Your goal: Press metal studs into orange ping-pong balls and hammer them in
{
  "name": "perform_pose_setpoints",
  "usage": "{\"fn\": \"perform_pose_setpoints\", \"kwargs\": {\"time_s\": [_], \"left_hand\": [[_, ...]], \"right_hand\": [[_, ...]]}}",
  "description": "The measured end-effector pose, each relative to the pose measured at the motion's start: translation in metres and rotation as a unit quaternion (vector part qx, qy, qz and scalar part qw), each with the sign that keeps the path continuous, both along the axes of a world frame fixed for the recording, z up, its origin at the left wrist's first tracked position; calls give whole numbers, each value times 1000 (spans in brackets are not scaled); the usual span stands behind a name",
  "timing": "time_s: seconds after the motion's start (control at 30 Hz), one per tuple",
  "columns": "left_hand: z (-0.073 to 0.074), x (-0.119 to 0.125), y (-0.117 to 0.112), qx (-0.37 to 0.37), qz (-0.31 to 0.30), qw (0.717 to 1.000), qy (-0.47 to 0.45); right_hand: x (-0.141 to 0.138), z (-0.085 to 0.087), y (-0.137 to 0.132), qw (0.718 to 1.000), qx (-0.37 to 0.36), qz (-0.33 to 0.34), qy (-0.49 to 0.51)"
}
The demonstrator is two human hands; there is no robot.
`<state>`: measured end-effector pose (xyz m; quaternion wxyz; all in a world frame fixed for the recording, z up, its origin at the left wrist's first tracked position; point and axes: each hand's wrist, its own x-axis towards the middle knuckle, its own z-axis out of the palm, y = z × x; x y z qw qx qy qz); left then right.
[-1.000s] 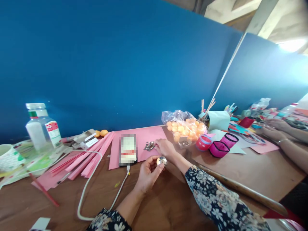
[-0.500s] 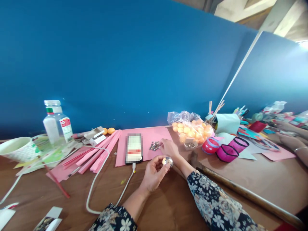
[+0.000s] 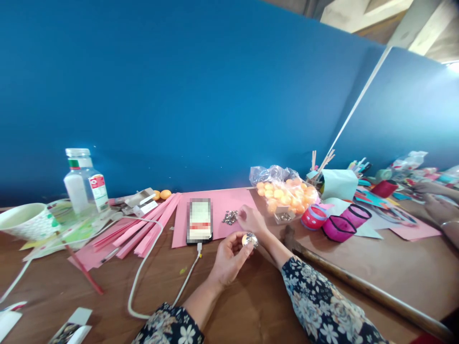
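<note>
My left hand point(image 3: 231, 258) holds a small orange ball point(image 3: 250, 240) between thumb and fingers, partly covered with shiny silver pieces. Past it, my right hand point(image 3: 252, 220) reaches over pink paper point(image 3: 215, 205), its fingertips pinched at the right edge of a pile of small shiny metal pieces point(image 3: 230, 217). Whatever those fingertips may hold is too small to make out. Left of the pile lies a phone point(image 3: 200, 224) on the pink paper, its screen blurred. A clear bag of similar orange balls point(image 3: 287, 193) sits beyond my right hand, a little box of metal pieces point(image 3: 284, 216) before it.
A wooden stick point(image 3: 351, 279) slants across the right side. Magenta cuffs point(image 3: 339, 228) and a red cup-like item point(image 3: 313, 217) stand behind it. A white cable point(image 3: 135, 282) loops left near pink strips point(image 3: 139, 234) and a plastic bottle point(image 3: 84, 184). Another person's hands point(image 3: 439, 205) are far right.
My left hand and the ball stay in place. My right hand's fingers have shifted slightly at the pile's edge. The other person's hands at far right have moved.
</note>
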<state>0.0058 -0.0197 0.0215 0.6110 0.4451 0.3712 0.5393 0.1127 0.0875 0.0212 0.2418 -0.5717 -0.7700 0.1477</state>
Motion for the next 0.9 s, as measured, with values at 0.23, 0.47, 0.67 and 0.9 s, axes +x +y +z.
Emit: {"fn": "perform_pose_setpoints", "kwargs": {"time_s": [0.23,0.47,0.67,0.9], "left_hand": [[-5,0,4,-16,32,999,-13],[-1,0,9,-40,113,991,-56],[-1,-1,10,-30,133,988,-78],[-11,-3,13,-39,139,987,-68]], "right_hand": [[3,7,-3,992,-16,24,123],[9,15,-20,933,-76,12,353],[12,18,-43,902,-61,24,427],[11,8,-54,878,-61,14,475]]}}
